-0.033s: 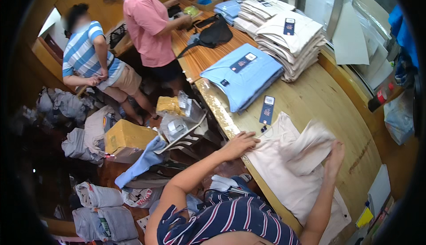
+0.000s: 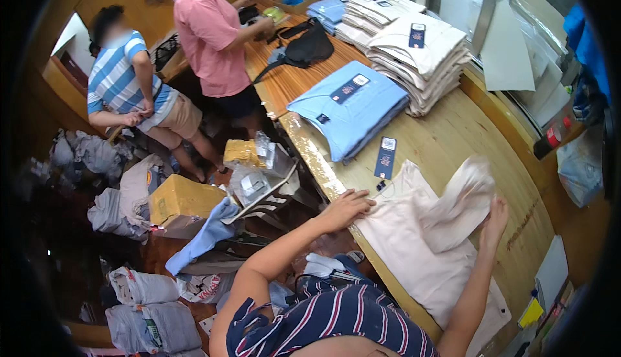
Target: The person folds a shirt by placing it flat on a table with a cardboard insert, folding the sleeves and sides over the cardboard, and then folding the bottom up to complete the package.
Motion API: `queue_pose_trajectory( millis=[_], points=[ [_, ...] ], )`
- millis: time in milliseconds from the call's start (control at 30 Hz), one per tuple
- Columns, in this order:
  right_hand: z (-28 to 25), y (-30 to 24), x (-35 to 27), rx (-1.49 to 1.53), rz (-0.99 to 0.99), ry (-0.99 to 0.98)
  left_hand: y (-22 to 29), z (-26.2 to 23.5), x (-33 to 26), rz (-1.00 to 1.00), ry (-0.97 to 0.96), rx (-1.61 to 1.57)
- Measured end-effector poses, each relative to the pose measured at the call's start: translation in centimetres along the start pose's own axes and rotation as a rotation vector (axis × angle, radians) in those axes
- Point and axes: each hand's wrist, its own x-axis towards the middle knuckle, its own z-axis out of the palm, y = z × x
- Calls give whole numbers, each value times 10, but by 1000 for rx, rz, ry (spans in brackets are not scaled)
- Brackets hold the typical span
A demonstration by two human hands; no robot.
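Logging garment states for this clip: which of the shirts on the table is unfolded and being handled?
The pale pink shirt at the near end, spread flat under the left hand, its sleeve lifted by the right hand. The light blue shirts and white shirts lie folded in stacks.

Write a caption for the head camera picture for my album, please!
Left hand presses a cream shirt flat on the wooden table while the right hand folds its sleeve over.

The person wears a dark blue top (image 2: 330, 321) with thin red and white stripes running across it. The sleeves are short and stop high up, near the shoulder. Both arms are bare below that. The left hand (image 2: 346, 208) and the right hand (image 2: 495, 221) have no gloves, rings or watch showing.
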Motion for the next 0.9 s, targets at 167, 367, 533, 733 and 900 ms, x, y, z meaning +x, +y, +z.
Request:
queue_pose_trajectory(
  millis=[167,367,533,733,900],
  points=[
    [-82,92,91,-395,354,229,3,-2,1,-43,45,10],
    [-53,113,175,-795,138,90,7,-3,-1,-148,86,-12],
    [-73,139,225,-841,138,230,6,3,11,-72,133,-48],
    [-42,96,228,-481,330,-82,0,6,6,-77,147,-25],
    [-52,-47,148,-246,-111,-339,-5,4,15,-51,139,6]
  ],
)
